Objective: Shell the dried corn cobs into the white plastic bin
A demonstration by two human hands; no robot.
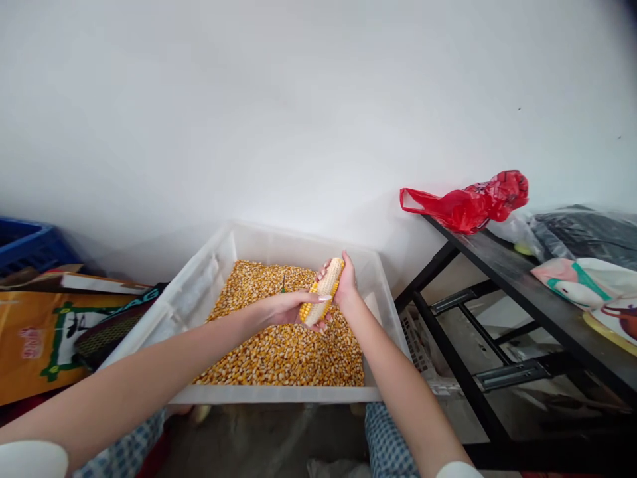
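Observation:
Both my hands hold a corn cob (326,282) above a bin of loose corn. Part of the cob is bare and pale, and yellow kernels remain along its left side and lower end. My left hand (293,307) grips the lower end, with the thumb lying across the cob. Around the upper end, my right hand (347,282) is closed from the right side. Below them, yellow and white corn kernels (279,355) fill much of the translucent plastic bin (269,396). A thin dark green thing (283,284) sticks up among the kernels.
A black-framed table (522,279) stands at the right, bearing a red plastic bag (468,202) and other bags. On the left are a blue crate (30,245), an orange printed bag (30,338) and a dark mesh bag (107,335). A white wall (298,113) rises behind the bin.

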